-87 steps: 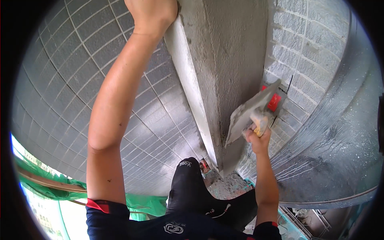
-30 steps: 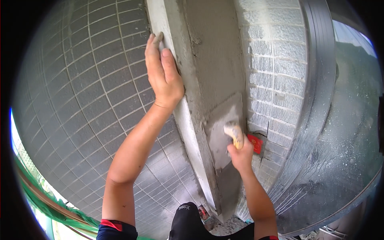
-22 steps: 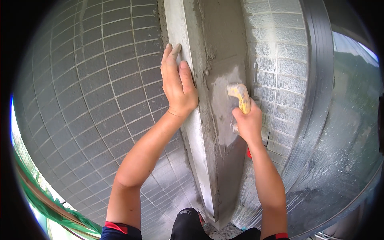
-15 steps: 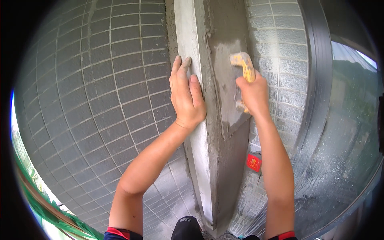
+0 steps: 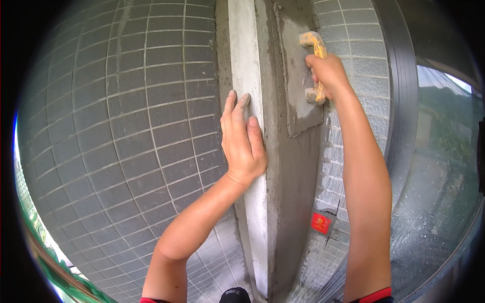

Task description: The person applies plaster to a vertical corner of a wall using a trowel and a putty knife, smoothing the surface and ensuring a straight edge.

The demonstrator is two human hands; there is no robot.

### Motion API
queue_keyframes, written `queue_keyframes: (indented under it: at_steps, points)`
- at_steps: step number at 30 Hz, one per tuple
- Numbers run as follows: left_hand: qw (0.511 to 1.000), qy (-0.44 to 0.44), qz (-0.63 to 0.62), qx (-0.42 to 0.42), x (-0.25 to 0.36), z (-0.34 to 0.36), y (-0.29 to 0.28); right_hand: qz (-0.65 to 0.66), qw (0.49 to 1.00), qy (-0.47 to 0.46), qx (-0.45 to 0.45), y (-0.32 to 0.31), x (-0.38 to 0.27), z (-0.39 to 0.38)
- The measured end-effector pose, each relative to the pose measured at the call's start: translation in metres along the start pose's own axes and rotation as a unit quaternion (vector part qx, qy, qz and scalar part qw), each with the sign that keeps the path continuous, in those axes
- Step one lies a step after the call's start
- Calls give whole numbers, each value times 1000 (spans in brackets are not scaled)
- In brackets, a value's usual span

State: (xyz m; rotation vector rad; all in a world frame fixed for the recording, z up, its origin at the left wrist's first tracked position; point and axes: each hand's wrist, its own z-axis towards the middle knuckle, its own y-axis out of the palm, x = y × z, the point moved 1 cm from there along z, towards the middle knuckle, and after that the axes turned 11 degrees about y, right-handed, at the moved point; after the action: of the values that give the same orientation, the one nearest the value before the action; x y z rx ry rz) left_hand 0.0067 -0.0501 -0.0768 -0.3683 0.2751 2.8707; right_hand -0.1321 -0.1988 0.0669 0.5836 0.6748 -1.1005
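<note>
Trowel at upper part of grey mortared column, plate laid flat along its face; contact across the full plate cannot be judged. Plate grey, rectangular; yellow handle smeared with mortar. Right-hand grip: fingers wrapped around the handle, thumb on the column side. Left-hand grip: unclenched, enclosing nothing, fingers extended upward and laid on pale board, which runs upright along the column's left edge. Grey residue on fingertips. Dark tiled wall left of board; lighter tiled wall right of column. Red card low on the lighter wall, well apart from trowel. Far right: spotted window glass beyond dark frame. Dark-clad knee at lower edge.
</note>
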Motion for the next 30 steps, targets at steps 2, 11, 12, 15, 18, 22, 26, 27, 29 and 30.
queue_keyframes:
  at_steps: [2,11,12,15,18,22,26,27,29,30]
  points:
    - [1000,-9,-2,2,0,1,-1,12,1000,19,-21,-6,17,-11]
    - [1000,10,-4,5,-5,-3,2,-34,985,165,-32,-30,156,-149]
    - [1000,9,-4,3,-5,-2,1,-41,980,192,-26,-33,184,-171]
    - [1000,4,-21,1,-7,-4,9,-23,962,270,-20,-49,267,-250]
    - [998,-33,-56,2,-19,-5,1,-1,945,327,-24,-51,336,-341]
    - [996,-15,-75,-44,-17,8,14,71,879,469,43,-77,422,-477]
    - [996,23,-63,-62,-31,49,11,424,665,593,163,-66,302,-436]
    - [995,17,-78,-59,-33,64,14,425,669,589,157,-65,280,-412]
    - [994,8,-89,-61,-44,101,21,246,868,429,50,-66,235,-371]
    - [994,13,-87,-62,-52,120,22,187,903,386,15,-70,218,-346]
